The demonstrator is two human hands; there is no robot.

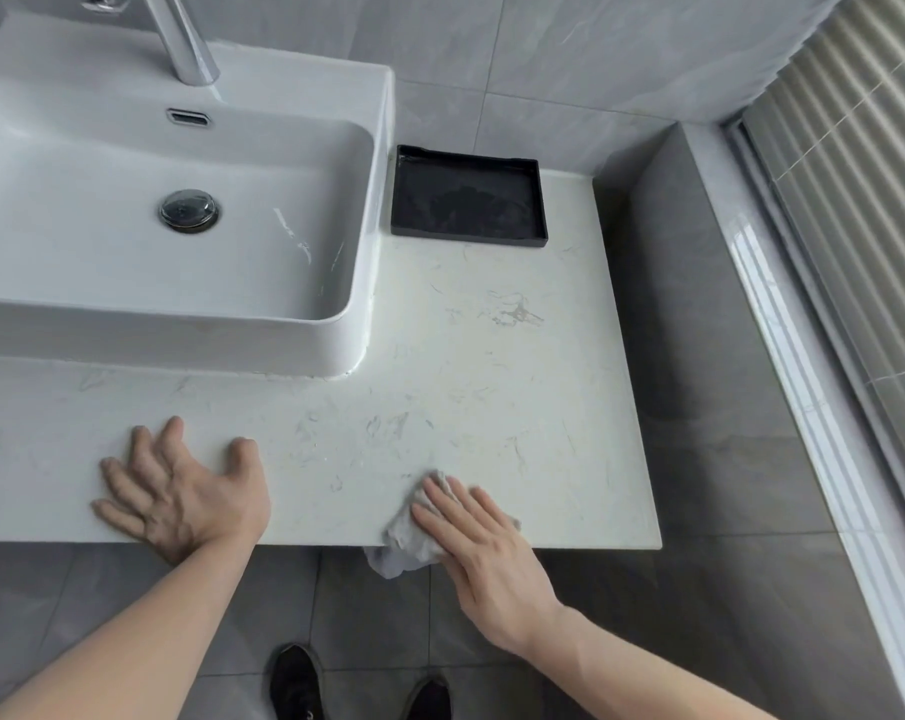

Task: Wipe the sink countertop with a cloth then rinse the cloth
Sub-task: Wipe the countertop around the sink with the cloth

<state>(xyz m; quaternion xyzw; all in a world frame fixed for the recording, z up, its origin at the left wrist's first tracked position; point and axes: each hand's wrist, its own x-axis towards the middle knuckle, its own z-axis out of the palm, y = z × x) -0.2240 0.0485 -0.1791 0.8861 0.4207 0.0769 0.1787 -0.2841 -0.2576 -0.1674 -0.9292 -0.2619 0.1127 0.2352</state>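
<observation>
The right hand (pixel 484 550) presses the cloth (pixel 411 543) flat with straight fingers at the bench (pixel 440 387) front edge; part of the cloth hangs over that edge. The left hand (pixel 180 491) lies open on the bench, well apart. To wipe well, keep the palm flat and push away from the edge toward the black tray (pixel 468 202), in overlapping strokes.

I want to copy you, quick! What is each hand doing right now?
Left hand: open, fingers spread flat on the countertop, holding nothing.
Right hand: open, straight fingers pressing the cloth at the countertop's front edge.
</observation>
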